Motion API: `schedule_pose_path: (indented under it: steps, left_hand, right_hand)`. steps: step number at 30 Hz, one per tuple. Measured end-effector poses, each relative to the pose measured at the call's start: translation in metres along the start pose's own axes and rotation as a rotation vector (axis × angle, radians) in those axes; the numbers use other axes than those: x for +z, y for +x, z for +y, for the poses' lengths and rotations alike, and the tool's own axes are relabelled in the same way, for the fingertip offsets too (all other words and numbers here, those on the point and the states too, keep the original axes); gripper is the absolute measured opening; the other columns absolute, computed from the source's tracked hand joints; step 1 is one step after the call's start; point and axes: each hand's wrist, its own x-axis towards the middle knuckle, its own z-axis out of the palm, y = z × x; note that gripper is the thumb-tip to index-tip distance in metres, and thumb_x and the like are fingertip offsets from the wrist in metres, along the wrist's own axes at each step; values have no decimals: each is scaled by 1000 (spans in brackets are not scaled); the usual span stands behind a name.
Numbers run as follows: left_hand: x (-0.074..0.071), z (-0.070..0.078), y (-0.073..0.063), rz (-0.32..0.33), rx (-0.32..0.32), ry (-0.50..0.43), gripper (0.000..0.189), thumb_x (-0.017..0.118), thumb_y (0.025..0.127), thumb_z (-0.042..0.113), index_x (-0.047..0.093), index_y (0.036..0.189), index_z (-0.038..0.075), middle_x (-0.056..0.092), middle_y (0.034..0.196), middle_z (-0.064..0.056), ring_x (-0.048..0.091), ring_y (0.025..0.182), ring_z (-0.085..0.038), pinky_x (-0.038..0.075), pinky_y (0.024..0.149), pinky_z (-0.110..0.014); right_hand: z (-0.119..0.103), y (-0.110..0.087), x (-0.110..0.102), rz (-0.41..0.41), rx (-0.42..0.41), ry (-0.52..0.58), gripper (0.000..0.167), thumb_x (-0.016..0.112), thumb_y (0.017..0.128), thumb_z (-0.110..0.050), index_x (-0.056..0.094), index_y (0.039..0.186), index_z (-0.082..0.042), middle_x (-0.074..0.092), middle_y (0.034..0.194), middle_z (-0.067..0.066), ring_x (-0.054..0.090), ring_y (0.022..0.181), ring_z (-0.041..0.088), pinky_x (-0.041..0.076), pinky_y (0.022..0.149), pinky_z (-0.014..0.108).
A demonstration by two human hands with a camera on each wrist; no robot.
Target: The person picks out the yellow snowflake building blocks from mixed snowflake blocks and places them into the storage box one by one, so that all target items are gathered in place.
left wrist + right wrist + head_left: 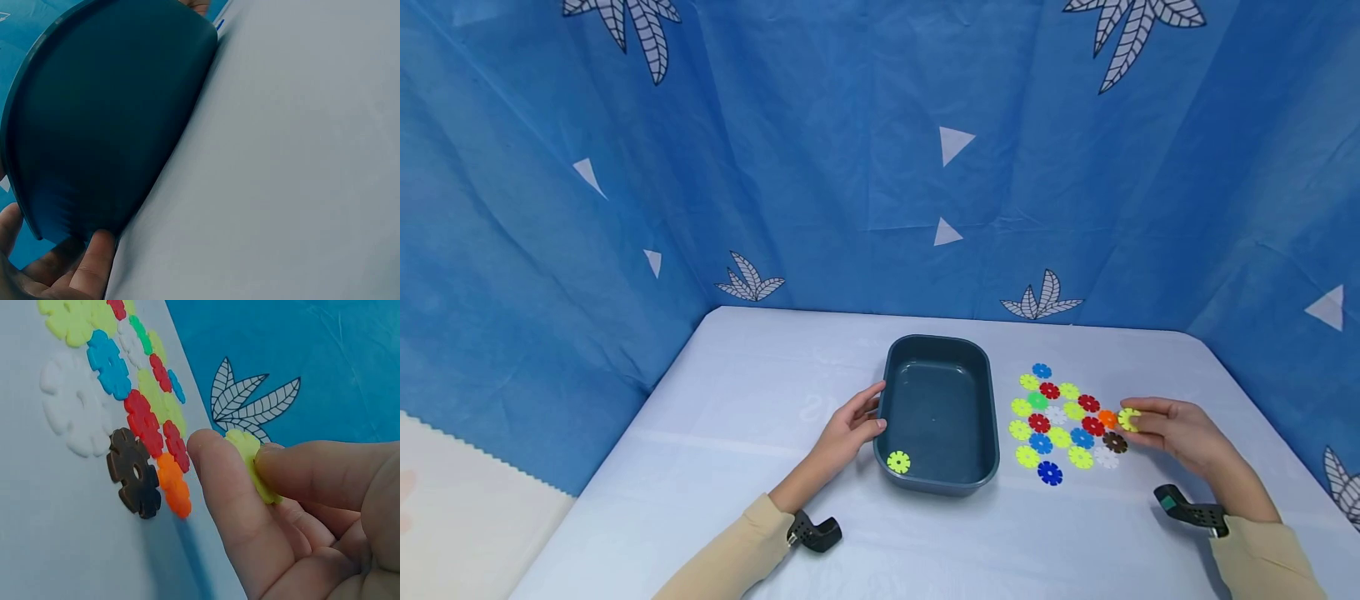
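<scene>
Yellow-green and notched round its rim like a small flower, the pinched disc (pixel 246 450) sits between the thumb and finger of the right hand (pixel 1183 435), whose grip on it we see closed and firm at the right-hand end of the scattered discs. Just beside it on the table we find an orange disc (pixel 1108 418), then a brown disc (pixel 1115 442) and a white disc (pixel 1106 457). More discs in red, yellow-green, blue, green and white spread to the left of these, with a dark blue disc (pixel 1050 473) lying nearest us. Beyond them stands a dark teal tub (pixel 934 408), upright, with one yellow-green disc (pixel 898 462) inside at its near left corner. Against the tub's left side we see the left hand (pixel 850 427), its fingers loosely spread and touching the outer wall and rim. Everything rests on a white cloth (pixel 760 417), and behind it we see a blue curtain (pixel 865 150) printed with pale leaves and triangles. Both forearms wear beige sleeves (pixel 737 546), with a black device (pixel 816 532) at each wrist.
</scene>
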Motion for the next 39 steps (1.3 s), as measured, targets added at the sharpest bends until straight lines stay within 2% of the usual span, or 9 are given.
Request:
schedule_pose_path:
  steps: [6,13,16,19,22,25,31,35,39]
  left_hand:
    - [0,0,1,4,-1,3,62,60,99,14,41,157,17,47,155,-23,52,138,-41,56,106,-47]
    - [0,0,1,8,-6,2,62,61,99,14,41,157,18,47,155,-23,53,138,-40,56,105,-46]
    - [0,-1,1,8,-6,-3,62,61,99,14,41,157,18,47,155,-23,53,138,-41,56,105,-46]
    - [0,-2,0,7,-7,-11,62,61,99,13,41,157,17,47,155,-23,53,138,-41,56,105,-46]
    - [0,-2,0,10,-10,-12,62,61,99,13,41,157,17,47,155,-23,53,138,-41,57,104,-46]
    - [0,-1,0,12,-13,-12,62,61,98,14,41,157,18,47,155,-23,53,138,-41,57,104,-45]
    - [0,0,-1,12,-9,-4,62,61,98,14,41,157,18,46,155,-24,52,138,-41,56,105,-47]
    - [0,0,0,11,-8,4,62,60,98,14,41,157,18,47,155,-24,52,138,-41,56,105,-47]
    - [0,0,1,10,-10,5,61,60,99,14,41,157,18,47,155,-23,53,138,-40,56,105,-46]
  right_hand:
    - [-4,0,4,-1,-14,1,55,58,102,-12,39,145,18,62,102,-15,70,88,-1,64,81,27]
    - [-14,-1,11,-49,-40,4,55,59,101,-10,40,144,19,62,107,-13,70,91,0,64,82,28]
    - [-19,0,14,-68,-40,-17,56,59,101,-11,38,144,20,64,113,-5,69,91,-1,64,83,27]
    - [-25,1,17,-86,-29,-40,56,58,102,-10,38,145,20,63,123,12,68,92,-1,64,83,27]
    - [-31,3,20,-111,-17,-60,55,57,103,-10,38,145,20,56,134,30,67,94,1,64,85,29]
    - [-39,5,25,-123,-21,-83,54,57,103,-10,39,145,19,50,140,36,67,97,3,64,85,29]
    - [-59,8,39,-114,-60,-133,54,58,103,-14,42,146,14,56,139,33,74,100,13,63,87,30]
    - [-77,7,52,-97,-100,-122,52,58,103,-12,44,146,13,56,141,34,75,99,12,63,87,30]
    - [-93,3,67,-89,-127,-101,50,59,102,-10,46,145,12,57,139,35,75,102,17,63,87,30]
